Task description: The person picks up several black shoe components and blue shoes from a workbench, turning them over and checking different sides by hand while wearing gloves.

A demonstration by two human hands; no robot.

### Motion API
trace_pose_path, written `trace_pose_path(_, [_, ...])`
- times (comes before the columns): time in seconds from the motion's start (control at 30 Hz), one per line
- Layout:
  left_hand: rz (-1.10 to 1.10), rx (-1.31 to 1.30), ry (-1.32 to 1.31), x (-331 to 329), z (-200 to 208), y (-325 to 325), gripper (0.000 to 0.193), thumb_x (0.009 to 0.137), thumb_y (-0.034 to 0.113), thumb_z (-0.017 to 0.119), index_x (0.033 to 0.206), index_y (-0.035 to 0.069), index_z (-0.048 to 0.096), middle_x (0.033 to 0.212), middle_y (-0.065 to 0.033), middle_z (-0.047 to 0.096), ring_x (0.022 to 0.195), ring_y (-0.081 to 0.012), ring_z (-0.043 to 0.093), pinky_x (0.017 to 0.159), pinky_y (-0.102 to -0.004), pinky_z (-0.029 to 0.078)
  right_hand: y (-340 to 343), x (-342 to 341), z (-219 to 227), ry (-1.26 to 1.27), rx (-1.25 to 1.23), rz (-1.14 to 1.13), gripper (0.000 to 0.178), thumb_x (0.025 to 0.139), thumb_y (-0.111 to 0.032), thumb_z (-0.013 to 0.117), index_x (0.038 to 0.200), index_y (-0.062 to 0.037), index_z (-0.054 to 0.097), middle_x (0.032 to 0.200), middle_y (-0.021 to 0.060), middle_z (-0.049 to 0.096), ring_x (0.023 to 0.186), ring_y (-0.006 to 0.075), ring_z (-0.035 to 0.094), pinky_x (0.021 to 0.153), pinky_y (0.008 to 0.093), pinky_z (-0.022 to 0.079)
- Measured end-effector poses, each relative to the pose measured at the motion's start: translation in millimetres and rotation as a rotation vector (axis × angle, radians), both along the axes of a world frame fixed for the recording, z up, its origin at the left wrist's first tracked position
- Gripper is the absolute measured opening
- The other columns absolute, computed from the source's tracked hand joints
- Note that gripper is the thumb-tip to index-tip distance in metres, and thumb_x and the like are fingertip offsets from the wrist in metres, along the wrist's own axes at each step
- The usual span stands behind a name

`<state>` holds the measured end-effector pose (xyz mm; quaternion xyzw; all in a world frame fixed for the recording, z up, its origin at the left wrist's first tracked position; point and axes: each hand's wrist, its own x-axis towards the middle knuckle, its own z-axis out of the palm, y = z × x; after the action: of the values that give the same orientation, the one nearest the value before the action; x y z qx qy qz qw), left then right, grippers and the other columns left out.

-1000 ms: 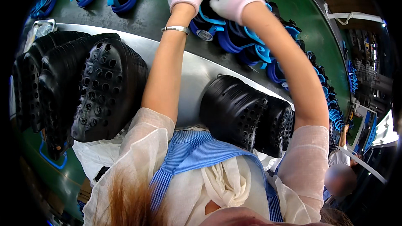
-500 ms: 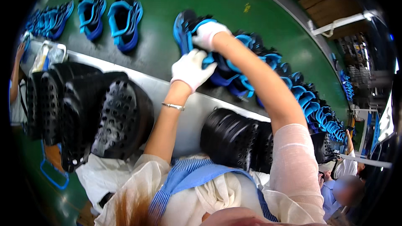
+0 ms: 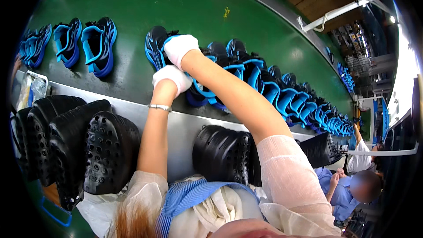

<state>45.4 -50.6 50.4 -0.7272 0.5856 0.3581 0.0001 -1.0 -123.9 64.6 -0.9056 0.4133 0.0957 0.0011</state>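
Toward the middle of the green tabletop [image 3: 185, 0], a black-and-blue sports shoe [image 3: 153, 48] is standing with its toe pointing away from the wearer, its blue collar lying partly beneath white-gloved hands. The right hand [image 3: 181, 48] is covering the collar on the shoe's right side; the left hand [image 3: 172, 79] is resting near the heel, just below the right. Both are presenting mainly their backs, so the fingers are lying out of sight; how far either hand is opening, and whether it is gripping the shoe or merely touching it, cannot be told.

Immediately to the right, a row of similar shoes [image 3: 304, 103] is extending along the tabletop, some members lying under or beside the right forearm [image 3: 224, 86]. Well apart on the left, two further shoes [image 3: 107, 50] are standing side by side.

Nearer the body, a silver metal ledge [image 3: 178, 150] is bordering the tabletop. The left forearm [image 3: 152, 145] is passing between a left stack [image 3: 105, 154] and a right stack [image 3: 216, 152] of black perforated pieces.

Probable hazards: uneven pressure from the hands could be twisting the shoe or creasing its collar; a sideways sweep of the right forearm could be disordering the row; an outward left elbow could be toppling the left stack.
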Motion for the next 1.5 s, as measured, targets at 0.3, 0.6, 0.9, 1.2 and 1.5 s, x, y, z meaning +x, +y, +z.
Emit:
trace_pose_path(0.3, [-0.004, 0.04, -0.075, 4, -2, -1, 0.043, 0.079, 0.035, 0.054, 0.107, 0.006, 0.068, 0.111, -0.018, 0.065, 0.106, -0.0335, 0.061, 0.089, -0.0382, 0.049, 14, -28, 36, -0.201, 0.227, -0.04, 0.034, 0.083, -0.037, 0.056, 0.103, -0.0136, 0.07, 0.101, 0.015, 0.068, 0.093, 0.0315, 0.065, 0.082, 0.0402, 0.052])
trace_pose_path(0.6, [0.308, -0.5, -0.527, 40, -11, 38, 0.039, 0.086, 0.041, 0.05, 0.118, 0.024, 0.064, 0.121, -0.0082, 0.061, 0.106, -0.033, 0.061, 0.088, -0.0456, 0.05, 149, -217, 150, -0.39, 0.078, 0.148, 0.02, 0.087, -0.02, 0.055, 0.093, -0.0052, 0.068, 0.088, 0.0154, 0.066, 0.077, 0.0292, 0.064, 0.07, 0.0367, 0.052])
trace_pose_path(0.9, [0.155, -1.074, -0.128, -5, -23, 82, 0.025, 0.082, 0.036, 0.063, 0.1, 0.02, 0.072, 0.11, -0.0043, 0.065, 0.102, -0.0263, 0.06, 0.089, -0.0367, 0.048, 274, -303, 147, -0.359, 0.128, -0.14, 0.051, 0.065, -0.036, 0.076, 0.105, -0.0071, 0.061, 0.1, 0.0107, 0.062, 0.093, 0.029, 0.061, 0.076, 0.037, 0.051])
trace_pose_path(1.2, [-0.042, -0.99, 0.111, -31, -8, 103, 0.023, 0.083, 0.026, 0.064, 0.1, 0.012, 0.071, 0.104, -0.0092, 0.065, 0.092, -0.0239, 0.063, 0.083, -0.0335, 0.05, 283, -299, 126, -0.346, 0.081, -0.099, 0.056, 0.058, -0.031, 0.076, 0.105, -0.0058, 0.058, 0.103, 0.011, 0.057, 0.095, 0.0293, 0.057, 0.081, 0.0374, 0.049])
trace_pose_path(1.5, [0.02, -0.686, 0.664, -41, 40, 118, 0.031, 0.094, 0.022, 0.057, 0.117, 0.004, 0.064, 0.107, -0.0042, 0.065, 0.094, -0.0104, 0.06, 0.083, -0.0234, 0.047, 269, -294, 179, -0.423, 0.129, -0.055, 0.066, 0.05, -0.023, 0.083, 0.106, 0.001, 0.057, 0.103, 0.0153, 0.056, 0.095, 0.0307, 0.059, 0.081, 0.0353, 0.049])
